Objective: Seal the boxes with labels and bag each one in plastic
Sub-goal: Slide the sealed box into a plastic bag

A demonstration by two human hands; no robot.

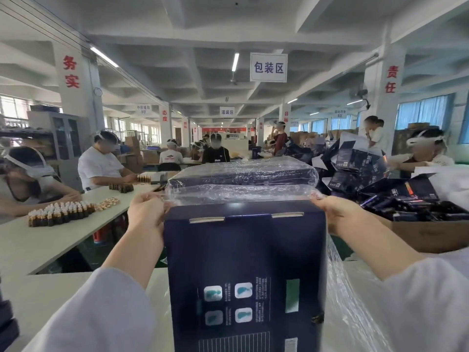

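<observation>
A tall dark blue box point(243, 262) stands upright in front of me, its printed back panel facing me. A clear plastic bag point(241, 191) is gathered at its top edge and billows above it. My left hand point(147, 214) pinches the bag at the box's top left corner. My right hand point(337, 212) pinches the bag at the top right corner. More of the film hangs down the box's right side point(350, 288). Behind the box lies another dark box wrapped in plastic point(241, 174).
A cardboard carton point(431, 235) full of dark boxes stands at the right, with loose dark boxes point(355, 163) piled behind it. Small brown bottles point(61, 214) cover the white table at the left, where other people sit working.
</observation>
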